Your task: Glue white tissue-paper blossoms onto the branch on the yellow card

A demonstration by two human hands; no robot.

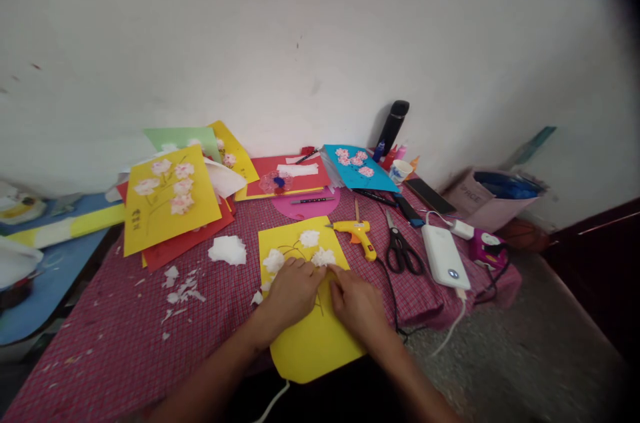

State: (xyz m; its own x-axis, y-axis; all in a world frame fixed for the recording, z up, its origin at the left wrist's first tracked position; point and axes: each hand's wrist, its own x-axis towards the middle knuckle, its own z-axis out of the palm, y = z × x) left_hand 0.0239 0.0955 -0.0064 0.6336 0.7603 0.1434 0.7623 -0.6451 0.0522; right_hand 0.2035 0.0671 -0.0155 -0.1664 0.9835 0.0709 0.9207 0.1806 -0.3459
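Note:
A yellow sheet of paper (315, 349) lies before me, with thin dark branch lines drawn on it. Crumpled white paper flowers sit on the branches, one at the top (309, 238) and another on the left (273, 261). My left hand (295, 288) rests on the sheet, its fingers curled down at the edge of the right-hand white paper flower (324, 256). From the other side my right hand (356, 299) meets the same flower, index finger reaching it and the other fingers bent. Both hands' fingertips are close together there and partly hidden.
A yellow glue gun (357, 231), black scissors (400, 253) and a white power bank (445, 259) with cables lie to the right. White tissue (228, 250) and paper scraps (185, 291) are on the left. Finished flower pictures (173, 193) and a blue card (357, 169) stand farther back.

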